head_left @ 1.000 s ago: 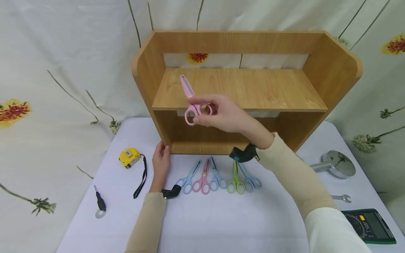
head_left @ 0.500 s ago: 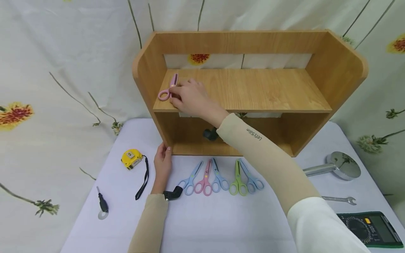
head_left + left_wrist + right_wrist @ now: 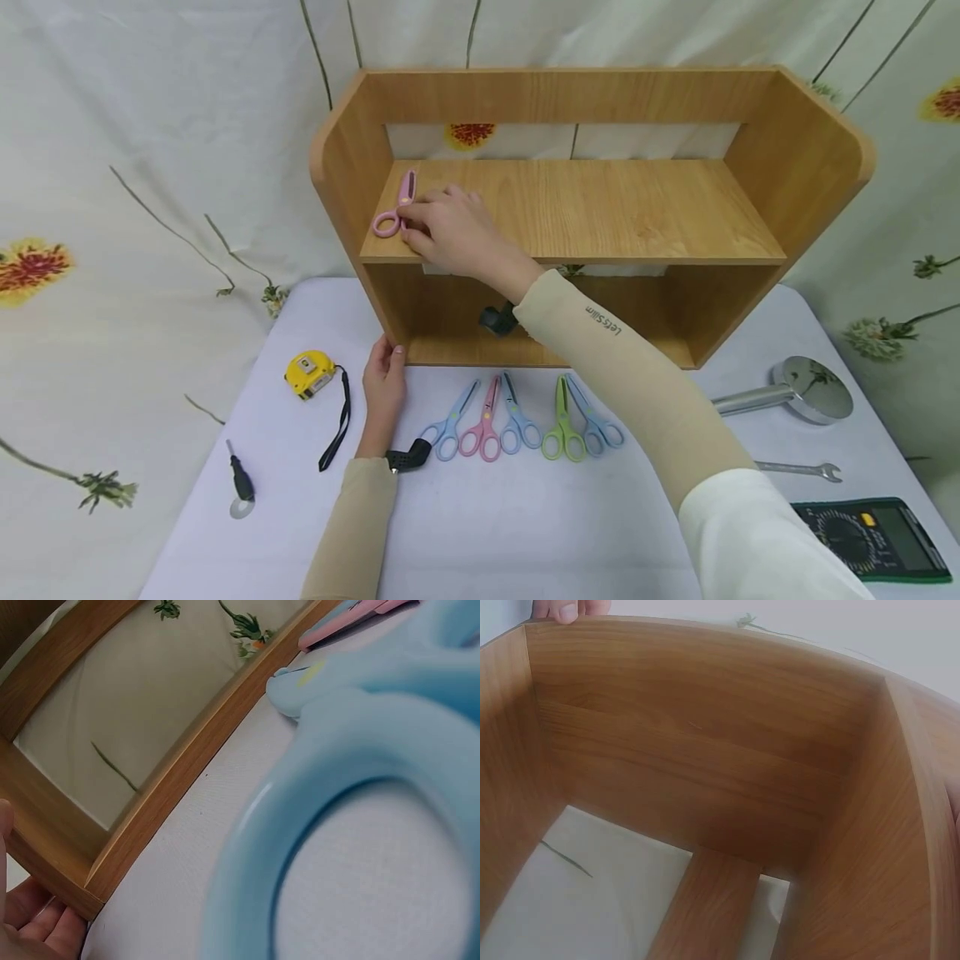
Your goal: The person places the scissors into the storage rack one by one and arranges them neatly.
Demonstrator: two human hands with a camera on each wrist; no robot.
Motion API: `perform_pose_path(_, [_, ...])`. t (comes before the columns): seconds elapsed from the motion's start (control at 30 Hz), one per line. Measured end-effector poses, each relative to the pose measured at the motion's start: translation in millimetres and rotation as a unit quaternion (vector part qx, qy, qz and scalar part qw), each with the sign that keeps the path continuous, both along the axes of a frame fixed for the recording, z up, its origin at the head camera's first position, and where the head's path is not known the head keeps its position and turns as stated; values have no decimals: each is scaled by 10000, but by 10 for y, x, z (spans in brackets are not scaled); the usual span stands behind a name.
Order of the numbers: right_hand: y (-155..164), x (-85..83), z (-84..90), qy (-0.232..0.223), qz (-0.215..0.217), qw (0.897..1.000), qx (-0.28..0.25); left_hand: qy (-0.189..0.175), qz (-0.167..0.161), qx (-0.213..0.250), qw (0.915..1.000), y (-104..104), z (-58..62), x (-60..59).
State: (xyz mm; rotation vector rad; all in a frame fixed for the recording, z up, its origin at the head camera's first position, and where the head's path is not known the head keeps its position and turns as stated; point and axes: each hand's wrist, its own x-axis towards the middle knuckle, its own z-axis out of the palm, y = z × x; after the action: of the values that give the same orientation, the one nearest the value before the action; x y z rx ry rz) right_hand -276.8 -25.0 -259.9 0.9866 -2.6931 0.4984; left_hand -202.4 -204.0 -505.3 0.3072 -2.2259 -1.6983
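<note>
At the left end of the upper board of a wooden shelf [image 3: 600, 208], a pair of pink scissors [image 3: 407, 190] lies with blades pointing to the back. My right hand [image 3: 459, 233] pinches one of its handle loops; the other loop shows to the left. My left hand [image 3: 384, 385] grips the lower left front corner of the shelf, thumb in front; in the left wrist view its fingers [image 3: 52, 926] wrap round the side panel. The right wrist view shows the lower compartment and my left hand's fingertips [image 3: 568, 610], but the scissors are hidden there.
Before the shelf lie blue scissors [image 3: 447, 433], darker pink scissors [image 3: 486, 425], green scissors [image 3: 562, 429] and more blue pairs. Left are a yellow tape measure [image 3: 310, 373] and a screwdriver [image 3: 242, 481]; right, a round metal object [image 3: 813, 390], wrench [image 3: 806, 470] and multimeter [image 3: 873, 537].
My right hand has carried the pink scissors left and down from in front of the shelf onto its upper board. Over the last half second it barely moves. My left hand stays put.
</note>
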Motion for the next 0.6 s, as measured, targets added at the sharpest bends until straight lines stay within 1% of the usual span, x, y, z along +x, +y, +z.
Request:
perform_pose_path(0.2, [29,-8,-21,25,20,9999,-109,-25,-76,-5,10000,-2,10,-9])
perform_pose_path(0.3, [113,16,-40,57,194,9993,-316,-86,-87,5,9999,16,-1,-20])
perform_pose_path(0.37, [207,70,-64,4,301,9982,-526,-132,-80,-4,9999,26,-12,-23])
perform_pose_path(0.43, [328,148,-110,-38,414,9953,-874,-140,-86,-12,9999,33,-27,-31])
perform_pose_path(0.5, [467,255,-175,-52,477,9901,-1318,-143,-78,-13,9999,32,-40,-37])
perform_pose_path(0.53, [545,319,-214,-17,523,9861,-1578,-142,-69,-28,9999,28,-45,-39])
perform_pose_path(0.6, [704,442,-319,268,736,9731,-2166,-155,-58,-51,9999,18,-47,-39])
